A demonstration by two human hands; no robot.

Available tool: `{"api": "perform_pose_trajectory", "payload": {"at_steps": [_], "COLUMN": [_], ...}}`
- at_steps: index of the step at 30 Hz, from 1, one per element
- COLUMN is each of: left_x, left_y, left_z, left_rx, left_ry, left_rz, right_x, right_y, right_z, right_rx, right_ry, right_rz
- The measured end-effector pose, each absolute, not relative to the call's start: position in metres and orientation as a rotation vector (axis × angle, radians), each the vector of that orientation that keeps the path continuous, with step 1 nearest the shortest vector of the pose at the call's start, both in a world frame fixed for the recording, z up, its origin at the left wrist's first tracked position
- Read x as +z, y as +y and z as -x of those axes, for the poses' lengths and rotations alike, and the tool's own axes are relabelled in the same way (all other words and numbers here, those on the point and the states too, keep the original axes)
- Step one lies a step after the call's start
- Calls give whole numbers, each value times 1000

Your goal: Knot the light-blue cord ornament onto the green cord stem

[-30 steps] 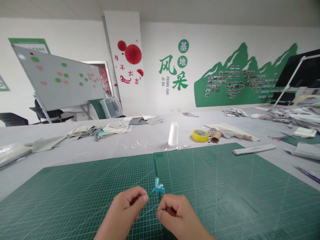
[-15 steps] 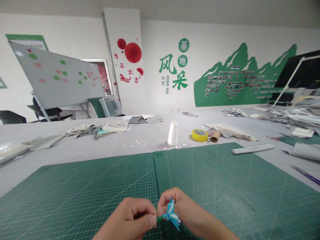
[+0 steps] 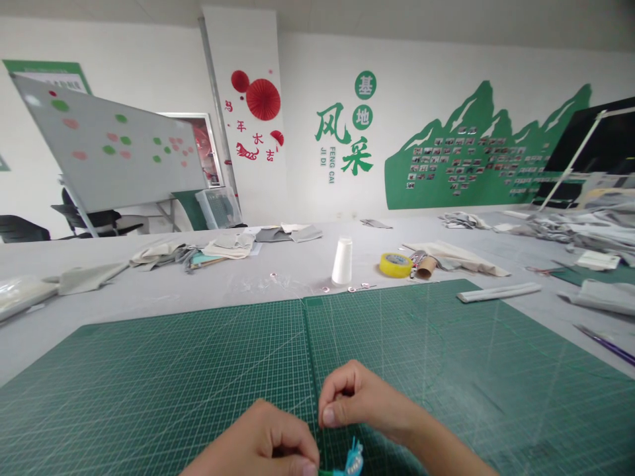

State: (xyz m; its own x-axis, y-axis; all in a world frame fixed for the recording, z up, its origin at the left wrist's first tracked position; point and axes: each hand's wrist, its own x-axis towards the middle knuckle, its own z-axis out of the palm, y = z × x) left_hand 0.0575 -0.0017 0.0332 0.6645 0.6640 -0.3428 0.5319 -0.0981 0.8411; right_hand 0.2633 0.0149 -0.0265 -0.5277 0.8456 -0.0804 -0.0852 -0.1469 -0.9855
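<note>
At the bottom edge, my left hand (image 3: 270, 443) pinches the green stem of a blue flower-like piece (image 3: 354, 457) with thin strips and small white beads. The frame cuts off the lower part of this flower. Just above and to its right, my right hand (image 3: 354, 400) is closed, thumb against curled fingers, apart from the flower. Whatever sits in that pinch is too small to make out. Fine green thread (image 3: 443, 344) loops over the cutting mat (image 3: 198, 357) to the right of my hands.
A white thread cone (image 3: 342, 262) stands beyond the mat, with yellow tape (image 3: 395, 265) and a cardboard tube (image 3: 426, 267) to its right. A rolled fabric strip (image 3: 499, 293) lies across the mat's far edge. Purple-handled scissors (image 3: 608, 345) are at far right. Fabric scraps (image 3: 231, 244) lie behind.
My right hand has drawn away from the flower, slightly up and right. My left hand and the flower have dropped lower, partly out of view. The camera has tilted slightly.
</note>
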Motion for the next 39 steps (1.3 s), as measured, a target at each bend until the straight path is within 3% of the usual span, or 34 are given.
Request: {"api": "perform_pose_trajectory", "payload": {"at_steps": [10, 22, 27, 39], "left_x": [25, 13, 18, 18], "left_y": [0, 10, 13, 15], "left_z": [-65, -59, -58, -55], "left_rx": [157, 402, 537, 635], "left_ry": [1023, 1200, 1288, 1283], "left_rz": [-1816, -1863, -1818, -1780], "right_x": [3, 3, 2, -12], "right_y": [-13, -22, -24, -18], "right_z": [-253, -251, -248, -245], "right_rx": [889, 176, 139, 452], "right_ry": [-1854, -2178, -2162, -2101], "right_rz": [1050, 937, 975, 1130]}}
